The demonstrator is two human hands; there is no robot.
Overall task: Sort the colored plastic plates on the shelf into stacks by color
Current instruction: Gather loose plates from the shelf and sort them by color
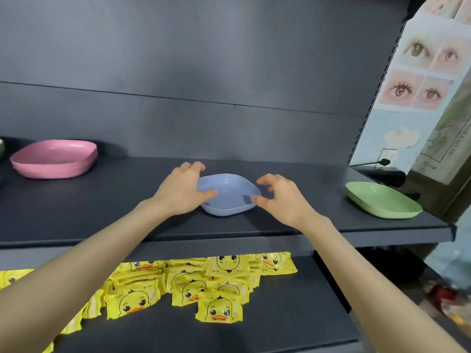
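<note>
The left hand covers the near-left rim of the pale blue rounded-square plastic plate, so the rim under its fingers is unseen. Whether the right hand touches the rim with its thumb cannot be told. Far left of the left fingers, a green sliver is cut by the edge. Below and right of the right fingers, red and yellow clutter is blurred.

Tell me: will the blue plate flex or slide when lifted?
The blue plate looks like thin moulded plastic, so probably light and fairly stiff. Its glossy surface may slip on the smooth shelf. Shallow and wide, it seems unlikely to tip.
</note>
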